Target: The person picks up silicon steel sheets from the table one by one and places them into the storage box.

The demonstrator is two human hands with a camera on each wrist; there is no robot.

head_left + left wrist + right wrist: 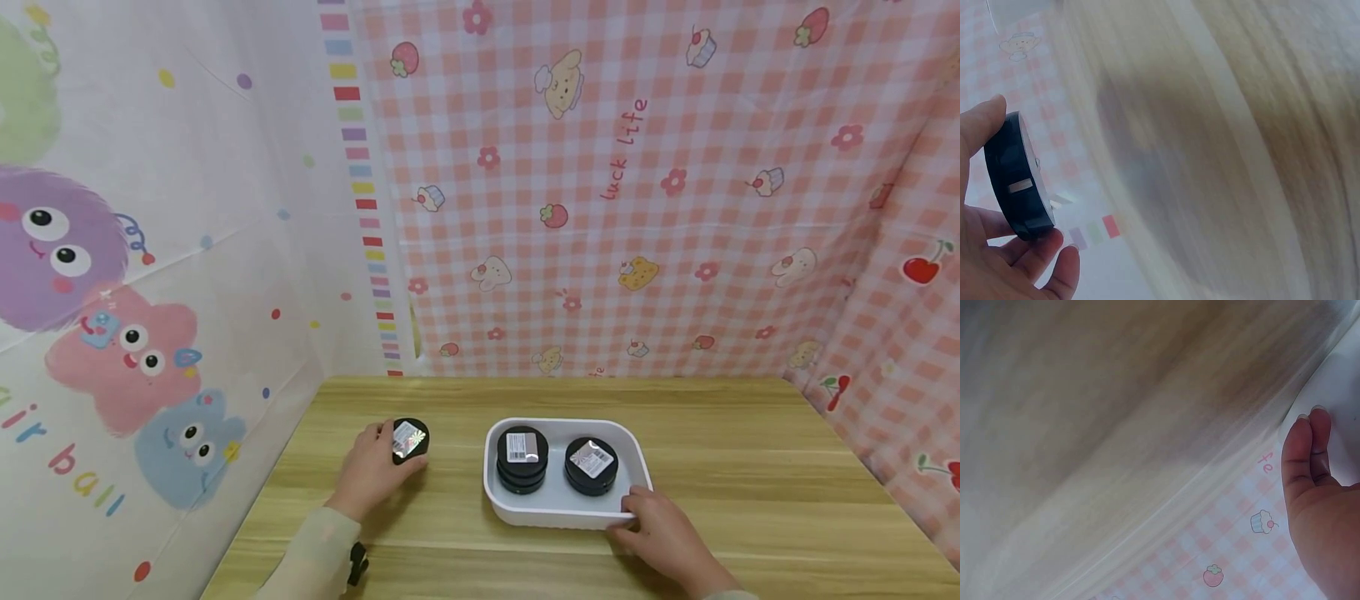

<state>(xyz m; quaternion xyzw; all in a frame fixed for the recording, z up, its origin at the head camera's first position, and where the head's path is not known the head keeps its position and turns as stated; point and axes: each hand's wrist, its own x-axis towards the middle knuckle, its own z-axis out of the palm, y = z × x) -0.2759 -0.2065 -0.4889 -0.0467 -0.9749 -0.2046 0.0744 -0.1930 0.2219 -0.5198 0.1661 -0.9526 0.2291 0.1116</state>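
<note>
My left hand holds a flat, round black case with a shiny white label, left of the white bin. In the left wrist view, thumb and fingers pinch the case by its edge, and a small pale notch shows in its side. My right hand grips the near right corner of the white plastic bin, fingers over the rim. Inside the bin stand two stacks of similar labelled black cases, a taller left stack and a lower right stack.
The bin stands on a wood-grain table. A pink checked cloth hangs behind the table, and a white cartoon-printed cloth hangs at the left. A dark strap-like object sits by the left sleeve.
</note>
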